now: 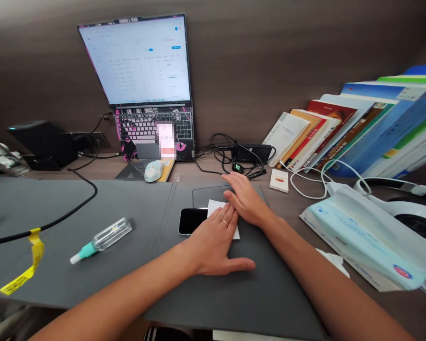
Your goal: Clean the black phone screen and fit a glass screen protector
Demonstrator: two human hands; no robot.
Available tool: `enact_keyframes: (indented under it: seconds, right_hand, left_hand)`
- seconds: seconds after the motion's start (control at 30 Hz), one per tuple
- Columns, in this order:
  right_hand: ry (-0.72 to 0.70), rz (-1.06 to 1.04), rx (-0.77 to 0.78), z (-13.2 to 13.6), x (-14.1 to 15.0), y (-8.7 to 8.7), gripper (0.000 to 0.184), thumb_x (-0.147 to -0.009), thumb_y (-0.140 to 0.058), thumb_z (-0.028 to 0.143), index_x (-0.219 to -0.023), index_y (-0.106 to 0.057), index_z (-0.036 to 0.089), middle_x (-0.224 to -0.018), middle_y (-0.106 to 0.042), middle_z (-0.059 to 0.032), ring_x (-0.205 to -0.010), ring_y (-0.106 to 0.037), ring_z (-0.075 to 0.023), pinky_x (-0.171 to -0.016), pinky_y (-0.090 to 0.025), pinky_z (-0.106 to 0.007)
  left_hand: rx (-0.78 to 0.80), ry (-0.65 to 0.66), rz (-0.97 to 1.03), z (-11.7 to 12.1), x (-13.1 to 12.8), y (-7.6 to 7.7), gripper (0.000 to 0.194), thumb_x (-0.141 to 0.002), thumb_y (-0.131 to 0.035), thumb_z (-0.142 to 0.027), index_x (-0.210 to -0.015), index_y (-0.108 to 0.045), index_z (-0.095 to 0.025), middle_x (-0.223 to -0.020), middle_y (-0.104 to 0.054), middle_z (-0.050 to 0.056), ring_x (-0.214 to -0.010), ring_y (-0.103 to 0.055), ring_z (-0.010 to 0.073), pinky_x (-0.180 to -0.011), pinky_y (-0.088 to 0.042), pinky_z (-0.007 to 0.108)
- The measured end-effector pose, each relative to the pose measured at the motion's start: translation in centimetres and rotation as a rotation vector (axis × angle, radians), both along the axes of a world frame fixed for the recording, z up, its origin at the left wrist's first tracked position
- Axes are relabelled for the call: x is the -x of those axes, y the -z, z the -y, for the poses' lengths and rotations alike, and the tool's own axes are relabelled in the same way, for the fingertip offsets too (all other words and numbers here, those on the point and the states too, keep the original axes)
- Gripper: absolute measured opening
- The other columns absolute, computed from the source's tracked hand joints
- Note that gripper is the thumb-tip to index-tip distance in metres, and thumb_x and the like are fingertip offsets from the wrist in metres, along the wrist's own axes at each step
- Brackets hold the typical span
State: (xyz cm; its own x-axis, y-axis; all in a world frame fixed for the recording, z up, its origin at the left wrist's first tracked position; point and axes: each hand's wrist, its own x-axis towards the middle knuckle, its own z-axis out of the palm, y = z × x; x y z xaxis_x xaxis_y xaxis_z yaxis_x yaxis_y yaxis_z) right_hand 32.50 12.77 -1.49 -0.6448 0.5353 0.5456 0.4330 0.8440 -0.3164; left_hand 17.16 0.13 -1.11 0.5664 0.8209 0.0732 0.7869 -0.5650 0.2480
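My left hand [216, 241] lies flat with its fingers stretched together and the thumb out to the side, a ring on one finger. Beneath it is a white sheet of paper or tissue [213, 206], partly hidden by the hand. A smartphone [191, 221] with a black screen lies face up, its right part covered by the sheet and my fingers. My right hand [247, 200] rests just beyond, fingers extended, at the sheet's right edge and close to my left fingertips. Behind the phone, a thin dark rectangular outline [206, 195] shows on the grey desk mat [135, 279].
A clear spray bottle [112, 234] with a teal neck lies at left, near a black cable [81, 206] with a yellow tag. Behind stand a laptop [138, 61], a mouse [154, 171] and a power adapter [252, 153]. Books [362, 128], a tissue pack [362, 241] and headphones [412, 213] fill the right.
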Motion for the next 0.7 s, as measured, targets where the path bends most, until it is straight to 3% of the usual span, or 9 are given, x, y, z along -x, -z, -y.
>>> enact_keyframes:
  seconds: [0.33, 0.53, 0.7]
  right_hand:
    - [-0.039, 0.005, 0.035, -0.1, -0.1, 0.1, 0.075, -0.102, -0.014, 0.067, -0.142, -0.053, 0.017, -0.143, -0.057, -0.0164, -0.139, -0.044, -0.0327, -0.116, -0.037, -0.059]
    - [-0.043, 0.011, 0.050, -0.1, -0.2, 0.1, 0.078, -0.100, -0.013, 0.069, -0.142, -0.053, 0.017, -0.142, -0.058, -0.0172, -0.140, -0.043, -0.0334, -0.117, -0.035, -0.059]
    - [-0.050, 0.018, 0.056, 0.0, -0.3, 0.0, 0.076, -0.101, -0.015, 0.069, -0.142, -0.053, 0.018, -0.143, -0.058, -0.0160, -0.141, -0.042, -0.0329, -0.118, -0.035, -0.059]
  left_hand:
    - [0.019, -0.076, -0.078, 2.0, 4.8, 0.3, 0.111, -0.088, -0.031, -0.085, -0.159, -0.017, -0.001, -0.167, -0.009, 0.024, -0.157, -0.009, 0.0345, -0.129, -0.019, 0.048]
    - [-0.038, -0.092, -0.119, 3.3, 8.1, 0.9, 0.108, -0.090, -0.038, -0.081, -0.163, -0.006, -0.009, -0.168, -0.007, 0.021, -0.157, -0.010, 0.0339, -0.129, -0.019, 0.049]
    - [-0.048, -0.101, -0.140, 4.8, 9.4, 1.2, 0.110, -0.089, -0.042, -0.081, -0.163, 0.007, -0.015, -0.169, 0.000, 0.018, -0.157, -0.010, 0.0343, -0.128, -0.021, 0.048]
